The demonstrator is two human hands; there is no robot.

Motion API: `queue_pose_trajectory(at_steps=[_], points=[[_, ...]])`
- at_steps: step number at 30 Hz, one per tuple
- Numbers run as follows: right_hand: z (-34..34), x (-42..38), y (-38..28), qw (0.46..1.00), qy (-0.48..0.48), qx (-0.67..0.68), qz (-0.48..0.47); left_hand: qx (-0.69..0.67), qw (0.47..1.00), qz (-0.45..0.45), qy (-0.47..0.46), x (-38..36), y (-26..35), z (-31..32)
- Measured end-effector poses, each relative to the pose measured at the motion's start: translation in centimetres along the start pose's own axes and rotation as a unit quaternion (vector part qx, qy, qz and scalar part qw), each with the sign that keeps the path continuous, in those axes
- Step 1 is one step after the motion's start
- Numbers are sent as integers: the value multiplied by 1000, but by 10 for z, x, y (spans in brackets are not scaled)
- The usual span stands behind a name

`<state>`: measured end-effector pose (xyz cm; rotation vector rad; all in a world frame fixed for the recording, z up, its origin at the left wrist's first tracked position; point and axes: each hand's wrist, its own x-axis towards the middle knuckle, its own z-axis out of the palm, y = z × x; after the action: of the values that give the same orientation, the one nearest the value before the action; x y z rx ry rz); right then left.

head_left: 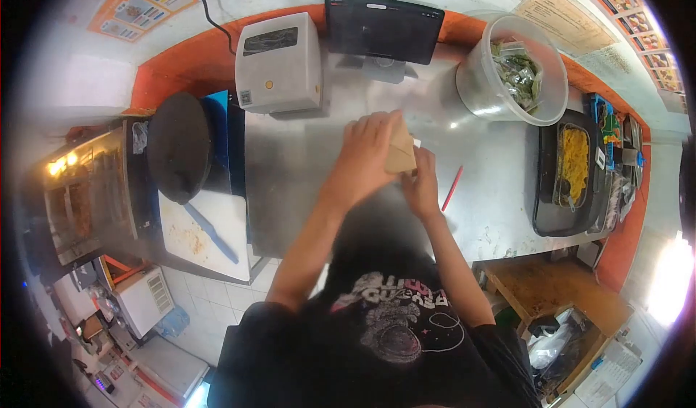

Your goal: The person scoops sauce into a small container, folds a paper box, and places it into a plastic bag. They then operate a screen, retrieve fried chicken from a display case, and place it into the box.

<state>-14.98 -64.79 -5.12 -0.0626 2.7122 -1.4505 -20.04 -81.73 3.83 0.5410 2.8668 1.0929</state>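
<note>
On the steel counter point(304, 161), brown paper bag point(400, 149), label printer point(279, 61), red pen point(452, 188) beside.

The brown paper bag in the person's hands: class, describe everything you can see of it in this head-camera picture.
The brown paper bag looks like plain kraft paper, flat and small, with no print visible. It is held just above the steel counter, near its middle, in front of the dark screen. The left hand covers its left side and top from above; the right hand touches its lower right edge. A small white slip shows at its upper right corner. Whether it is open or holds anything cannot be told.
</note>
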Motion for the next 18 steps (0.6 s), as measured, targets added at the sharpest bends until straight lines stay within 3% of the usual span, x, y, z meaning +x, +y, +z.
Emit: queue_pose_trajectory(at_steps=[1,5,7,11,13,14,15,16,18], points=[[0,-1,-2,999,8,14,45,6,1000,6,-13,2,0,3],[-1,-4,10,996,50,-54,59,20,997,30,-64,5,-3,24],[-10,-3,11,981,-40,26,187,49,985,20,-165,9,-6,35],[-33,-14,29,990,-113,16,82,58,989,52,-125,-9,-5,30],[-52,-7,30,941,-208,225,144,-2,999,-32,9,-25,-20,36],[-47,0,40,943,-197,232,139,4,1000,-20,6,-29,-28,46],[-34,2,56,915,-174,316,182,-137,972,-192,17,-38,-37,59],[-33,7,67,881,-148,394,218,-272,895,-353,27,-41,-43,72],[-20,19,45,914,-192,318,164,-320,876,-362,-9,-39,-52,89]])
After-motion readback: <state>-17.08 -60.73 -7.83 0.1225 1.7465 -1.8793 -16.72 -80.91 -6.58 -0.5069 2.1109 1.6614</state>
